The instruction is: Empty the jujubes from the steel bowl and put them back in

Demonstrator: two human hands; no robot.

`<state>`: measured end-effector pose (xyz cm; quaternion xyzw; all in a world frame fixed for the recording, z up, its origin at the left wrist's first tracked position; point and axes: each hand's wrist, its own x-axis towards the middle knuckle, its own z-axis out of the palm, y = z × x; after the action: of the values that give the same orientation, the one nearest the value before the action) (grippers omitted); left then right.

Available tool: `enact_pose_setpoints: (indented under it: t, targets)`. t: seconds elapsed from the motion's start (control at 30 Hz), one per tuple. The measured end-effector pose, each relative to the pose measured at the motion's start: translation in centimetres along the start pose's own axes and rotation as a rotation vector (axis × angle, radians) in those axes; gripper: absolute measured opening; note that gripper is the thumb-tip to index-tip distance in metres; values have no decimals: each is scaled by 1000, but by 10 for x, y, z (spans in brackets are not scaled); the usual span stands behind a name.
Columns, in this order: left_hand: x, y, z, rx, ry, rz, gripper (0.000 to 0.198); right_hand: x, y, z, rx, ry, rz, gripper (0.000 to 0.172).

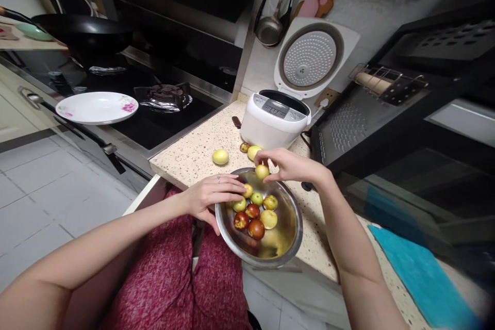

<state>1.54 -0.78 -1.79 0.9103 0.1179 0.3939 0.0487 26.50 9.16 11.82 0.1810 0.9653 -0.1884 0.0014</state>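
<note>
A steel bowl (288,240) sits at the near edge of a speckled counter (193,157) and holds several small green, yellow and red-brown fruits (253,214). My left hand (211,196) grips the bowl's left rim, fingers curled over it and touching the fruits inside. My right hand (288,165) hovers over the far rim, pinching one yellow-green fruit (262,171) between its fingertips. Three more fruits lie on the counter beyond the bowl: one (220,157) to the left, two (253,151) close to the rice cooker.
A white rice cooker (274,118) stands open behind the bowl. Left of it is a black hob with a white plate (96,107) and a dark wok (83,31). A dark rack (348,124) stands at right; a teal cloth (421,273) lies on the counter.
</note>
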Motion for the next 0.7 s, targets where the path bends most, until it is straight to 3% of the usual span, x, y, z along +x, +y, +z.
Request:
enact_pose_setpoints:
  t: [0.23,0.7]
  targets:
    - [1,1,-2,-2,-7,-5,74,10,-23,15,-165,-120,49,27]
    - [2,1,0,22,-6,-9,71,8,-19,13,-107,-200,149,11]
